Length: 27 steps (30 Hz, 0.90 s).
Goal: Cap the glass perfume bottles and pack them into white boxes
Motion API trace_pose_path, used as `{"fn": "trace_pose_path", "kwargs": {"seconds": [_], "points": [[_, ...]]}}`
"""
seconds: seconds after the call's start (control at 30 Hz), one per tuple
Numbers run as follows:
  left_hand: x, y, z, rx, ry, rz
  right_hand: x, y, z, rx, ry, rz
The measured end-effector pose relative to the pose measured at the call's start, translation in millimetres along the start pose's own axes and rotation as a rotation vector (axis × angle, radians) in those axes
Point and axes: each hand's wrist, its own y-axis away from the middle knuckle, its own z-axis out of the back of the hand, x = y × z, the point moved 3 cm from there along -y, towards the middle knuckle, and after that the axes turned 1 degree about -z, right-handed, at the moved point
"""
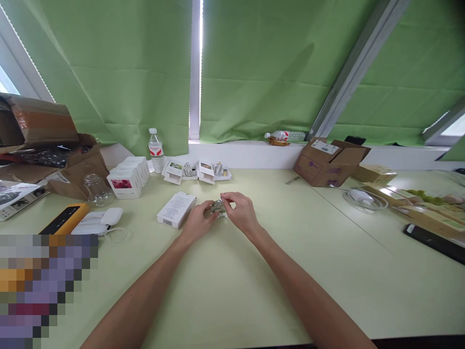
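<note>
Both my hands meet over the pale green table point(232, 271), closed around a small clear glass bottle point(218, 208). My left hand point(198, 222) grips it from the left side. My right hand point(240, 211) pinches its top with the fingertips. A flat white box point(177, 209) with a barcode lies just left of my left hand. Behind, by the window ledge, two opened white boxes point(189, 171) hold similar small glass bottles.
A stack of white boxes point(129, 177), a glass jar point(96, 189) and a water bottle point(156, 150) stand at the back left. An orange-and-black device point(63, 219) and white charger point(98, 222) lie left. Cardboard boxes point(329, 162), a coiled cable point(363, 198) and a dark bar point(434, 241) occupy the right.
</note>
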Motion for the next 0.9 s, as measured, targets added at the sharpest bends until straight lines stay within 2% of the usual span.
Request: {"fn": "trace_pose_path", "kwargs": {"seconds": [0.37,0.9], "points": [[-7.5,2.2,1.7,0.011,-0.011,-0.016,13.9,-1.4,1.1,0.034,0.159,0.006],[-5.5,0.4,1.2,-0.001,-0.018,-0.025,14.9,-0.5,-1.9,0.039,0.301,0.018]]}}
